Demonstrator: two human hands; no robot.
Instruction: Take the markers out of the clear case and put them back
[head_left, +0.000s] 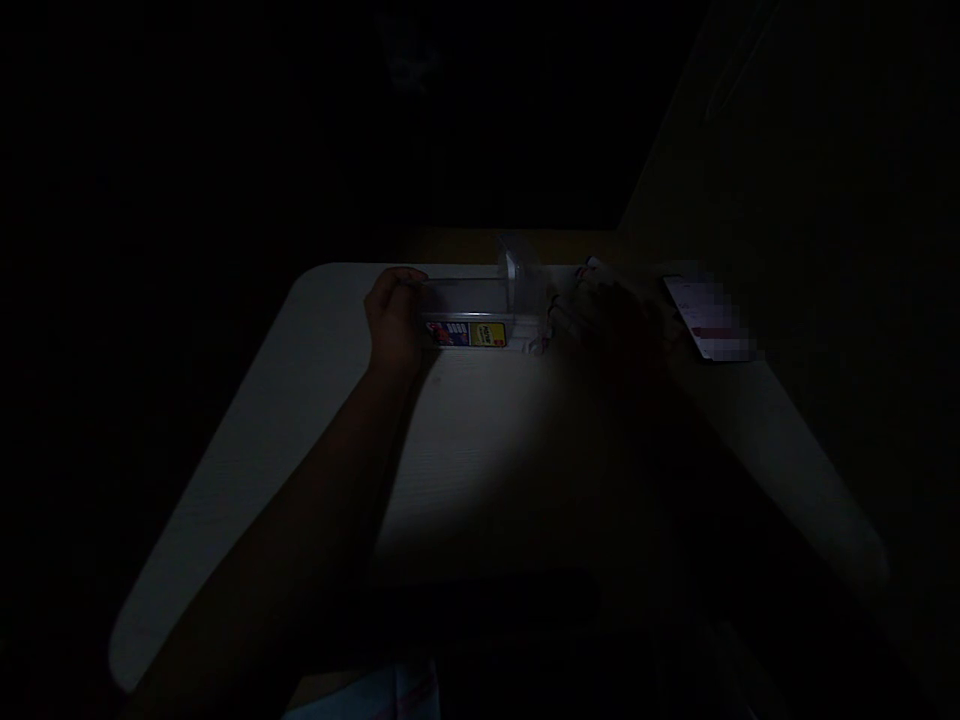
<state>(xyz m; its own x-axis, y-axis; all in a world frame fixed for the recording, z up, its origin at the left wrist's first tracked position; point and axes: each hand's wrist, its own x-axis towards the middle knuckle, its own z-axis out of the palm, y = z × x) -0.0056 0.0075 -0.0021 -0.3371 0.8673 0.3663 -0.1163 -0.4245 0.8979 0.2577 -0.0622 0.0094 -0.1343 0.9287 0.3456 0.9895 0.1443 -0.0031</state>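
Clear plastic box (469,298) on the desk (262,440), right near the far edge, printed label (466,334) across its front, and the left hand (394,320) has its grip curled tight around the box's left end! Right hand (607,325) is deep in shadow by the other end, grip impossible to tell. Blurred card (707,318) lies just beyond.

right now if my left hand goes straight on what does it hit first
Likely the clear plastic box, just ahead of your left hand; in this dim light it may already touch.
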